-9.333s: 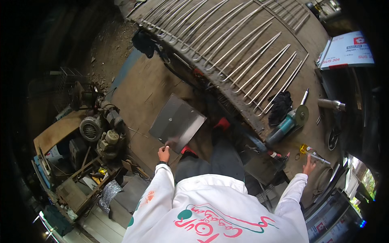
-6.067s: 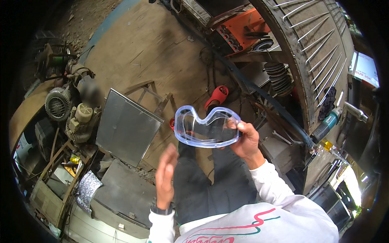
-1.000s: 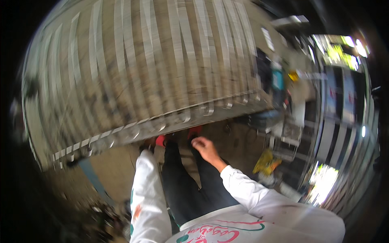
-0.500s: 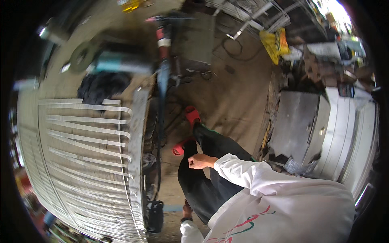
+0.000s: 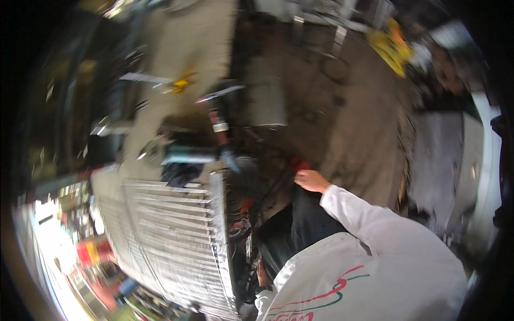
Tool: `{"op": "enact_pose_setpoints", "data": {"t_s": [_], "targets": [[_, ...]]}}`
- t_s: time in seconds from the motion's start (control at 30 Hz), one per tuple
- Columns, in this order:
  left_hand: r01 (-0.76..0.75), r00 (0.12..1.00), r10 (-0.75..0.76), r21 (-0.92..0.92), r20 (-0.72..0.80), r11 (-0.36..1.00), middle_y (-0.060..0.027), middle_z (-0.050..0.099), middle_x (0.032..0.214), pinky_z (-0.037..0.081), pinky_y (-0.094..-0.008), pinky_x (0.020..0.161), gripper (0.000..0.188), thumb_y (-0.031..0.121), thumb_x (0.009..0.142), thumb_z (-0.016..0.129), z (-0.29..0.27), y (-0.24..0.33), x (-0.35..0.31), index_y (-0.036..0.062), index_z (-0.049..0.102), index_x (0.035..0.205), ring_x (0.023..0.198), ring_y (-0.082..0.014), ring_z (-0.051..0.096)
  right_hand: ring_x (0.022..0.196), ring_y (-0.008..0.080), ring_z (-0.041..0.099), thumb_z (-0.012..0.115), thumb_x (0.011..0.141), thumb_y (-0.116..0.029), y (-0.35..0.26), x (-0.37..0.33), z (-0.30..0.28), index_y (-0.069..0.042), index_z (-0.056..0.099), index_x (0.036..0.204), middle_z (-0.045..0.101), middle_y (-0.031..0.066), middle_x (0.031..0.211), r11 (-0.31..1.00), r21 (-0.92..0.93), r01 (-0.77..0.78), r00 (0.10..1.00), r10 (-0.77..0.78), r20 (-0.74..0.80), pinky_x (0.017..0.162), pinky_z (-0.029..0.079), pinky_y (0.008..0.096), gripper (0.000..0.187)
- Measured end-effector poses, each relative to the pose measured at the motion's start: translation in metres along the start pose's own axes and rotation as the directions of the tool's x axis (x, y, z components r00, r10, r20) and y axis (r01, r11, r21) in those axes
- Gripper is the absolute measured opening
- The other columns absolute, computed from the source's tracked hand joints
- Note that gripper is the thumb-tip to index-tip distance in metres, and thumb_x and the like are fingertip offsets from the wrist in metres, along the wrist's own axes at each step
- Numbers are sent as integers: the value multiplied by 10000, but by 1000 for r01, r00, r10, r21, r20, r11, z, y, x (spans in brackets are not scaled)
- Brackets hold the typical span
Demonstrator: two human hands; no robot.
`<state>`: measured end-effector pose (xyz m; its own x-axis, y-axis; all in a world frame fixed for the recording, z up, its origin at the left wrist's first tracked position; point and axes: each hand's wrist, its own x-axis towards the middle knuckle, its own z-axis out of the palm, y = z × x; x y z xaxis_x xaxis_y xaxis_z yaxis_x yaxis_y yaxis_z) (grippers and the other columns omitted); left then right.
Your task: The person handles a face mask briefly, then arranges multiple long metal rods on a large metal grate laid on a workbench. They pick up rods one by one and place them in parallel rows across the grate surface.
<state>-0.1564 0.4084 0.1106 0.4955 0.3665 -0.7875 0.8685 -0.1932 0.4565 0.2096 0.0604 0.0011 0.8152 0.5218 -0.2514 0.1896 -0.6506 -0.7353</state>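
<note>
My right hand (image 5: 310, 181) is in front of my dark trousers, near the middle of the view. Its fingers are curled closed, and nothing shows in them. Lower down, my left hand (image 5: 262, 274) hangs beside my leg, with a dark band at the wrist. Its fingers are mostly hidden and blurred. Close by on the left stands a bench or frame (image 5: 218, 230) with a rack of pale metal strips (image 5: 166, 224) on it. The left hand is near its edge; I cannot tell whether they touch. A red slipper (image 5: 299, 163) shows just beyond my right hand.
A long tool with a red-and-black handle (image 5: 217, 119) lies beyond the rack, beside a teal cylinder (image 5: 187, 155). Grey metal cabinet (image 5: 436, 166) at the right. Yellow bag (image 5: 391, 51) at the far right. Brown floor (image 5: 353, 123) stretches ahead.
The whole view has swung and blurred; rack and floor now sit lower and farther right. My right hand has moved up and right in the picture, remaining closed. Bright surroundings now show at the lower left.
</note>
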Motion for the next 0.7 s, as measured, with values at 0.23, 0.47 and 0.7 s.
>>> {"op": "enact_pose_setpoints", "data": {"t_s": [0.23,0.47,0.7], "targets": [[33,918,-183,-393,-352,919,-242,674,1339,442,-381,1110,826,674,1025,480,0,10,-39,-72,636,1343,1289,-308,607,910,379,722,719,866,-311,11,-28,-87,-47,760,922,753,185,932,955,77,-286,945,268,186,833,569,453,272],[62,873,-307,-538,-379,841,-226,732,1011,516,-376,876,676,563,1012,579,43,-60,-30,-95,694,1113,960,-243,666,829,251,755,727,902,-218,-92,16,-99,-8,739,972,770,138,892,993,-113,-30,968,56,244,780,582,366,222],[-16,892,-314,-716,-326,698,-140,757,1080,524,-340,864,516,432,1010,642,17,-138,-26,-46,708,1193,973,-213,683,831,348,703,717,917,-124,-287,123,-26,-108,637,1274,716,117,865,919,-178,352,936,-344,79,744,548,446,366]]}}
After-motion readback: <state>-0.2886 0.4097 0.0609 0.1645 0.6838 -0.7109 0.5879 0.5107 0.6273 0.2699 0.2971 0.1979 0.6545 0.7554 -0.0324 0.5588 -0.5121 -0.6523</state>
